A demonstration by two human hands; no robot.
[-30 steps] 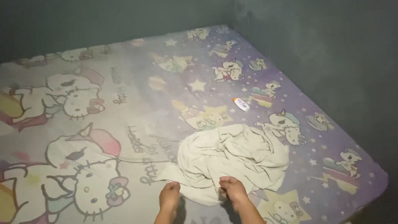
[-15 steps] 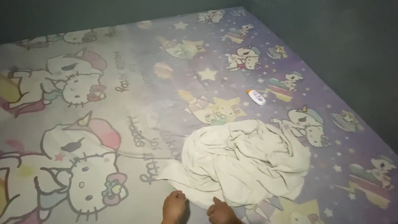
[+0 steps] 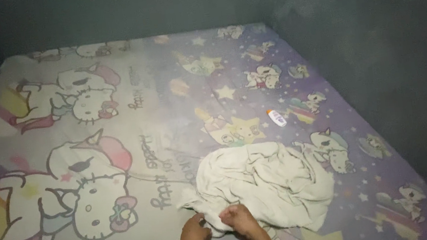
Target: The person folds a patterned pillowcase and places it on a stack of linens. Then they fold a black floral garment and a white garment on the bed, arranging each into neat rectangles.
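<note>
Fingers of both hands half buried in crumpled white cloth, grip unclear

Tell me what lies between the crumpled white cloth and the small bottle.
Nothing: only bare printed sheet separates the cloth from the bottle, seen in the head view.

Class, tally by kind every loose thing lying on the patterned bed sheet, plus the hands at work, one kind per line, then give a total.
Crumpled white cloth: 1
Small white bottle with orange cap: 1
Hands, left hand and right hand, both gripping the cloth's near edge: 2
Total: 4
</note>
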